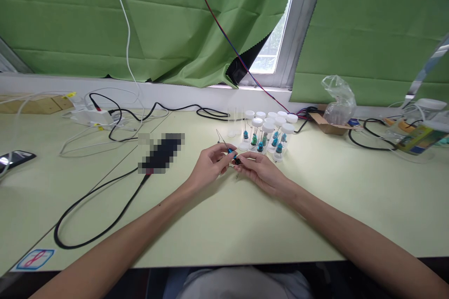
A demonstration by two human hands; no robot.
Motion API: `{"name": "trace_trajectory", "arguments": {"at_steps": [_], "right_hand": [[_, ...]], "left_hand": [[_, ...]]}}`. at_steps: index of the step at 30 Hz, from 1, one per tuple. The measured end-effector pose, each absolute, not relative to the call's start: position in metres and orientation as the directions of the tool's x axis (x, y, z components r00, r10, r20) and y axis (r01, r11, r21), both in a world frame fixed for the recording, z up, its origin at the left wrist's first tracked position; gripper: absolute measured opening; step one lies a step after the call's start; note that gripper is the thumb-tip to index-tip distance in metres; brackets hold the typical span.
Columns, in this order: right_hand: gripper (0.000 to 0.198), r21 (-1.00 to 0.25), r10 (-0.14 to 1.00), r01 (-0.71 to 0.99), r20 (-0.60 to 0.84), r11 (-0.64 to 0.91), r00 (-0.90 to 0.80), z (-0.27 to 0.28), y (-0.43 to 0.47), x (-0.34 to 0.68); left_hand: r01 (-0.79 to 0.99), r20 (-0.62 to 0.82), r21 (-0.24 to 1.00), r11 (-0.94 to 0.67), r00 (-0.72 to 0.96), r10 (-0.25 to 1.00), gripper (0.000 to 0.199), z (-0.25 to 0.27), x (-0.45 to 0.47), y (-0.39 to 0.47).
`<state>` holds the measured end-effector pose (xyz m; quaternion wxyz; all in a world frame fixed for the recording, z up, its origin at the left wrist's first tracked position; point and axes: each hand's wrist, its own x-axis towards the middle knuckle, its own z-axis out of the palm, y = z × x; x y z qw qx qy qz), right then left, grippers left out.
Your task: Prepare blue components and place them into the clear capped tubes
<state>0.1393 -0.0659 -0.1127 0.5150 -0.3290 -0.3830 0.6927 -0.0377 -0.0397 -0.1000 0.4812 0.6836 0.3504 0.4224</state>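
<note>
Between my two hands, just above the table, is a small blue and black part with thin wire-like prongs (230, 151). The fingers of my left hand (210, 163) are closed around its blue end, with a prong sticking up to the left. Pinched at the black end, the same part is also in the fingertips of my right hand (261, 170). Behind my right hand stand several clear tubes with white caps (268, 126), each with a similar blue or green part inside. My fingers hide some of the held piece.
Uncapped clear tubes (232, 121) stand left of the capped ones. A blurred-out dark device (161, 154) with a black cable (58, 224) lies left. A cardboard box (329, 124) with a plastic bag stands back right, near a jar (430, 105). A phone (17, 159) lies far left.
</note>
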Motion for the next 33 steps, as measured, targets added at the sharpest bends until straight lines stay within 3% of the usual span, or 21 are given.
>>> {"name": "trace_trajectory", "arguments": {"at_steps": [18, 33], "right_hand": [[0.027, -0.883, 0.972, -0.444, -0.05, -0.151, -0.231, -0.1127, -0.0659, 0.1404], [0.031, -0.89, 0.952, -0.411, -0.076, -0.199, -0.296, -0.1152, -0.0653, 0.1398]], "left_hand": [[0.037, 0.206, 0.97, -0.24, 0.397, 0.894, 0.033, -0.097, -0.0379, -0.0403], [0.099, 0.23, 0.951, -0.294, 0.41, 0.883, 0.029, -0.0953, -0.0382, -0.0431]]}}
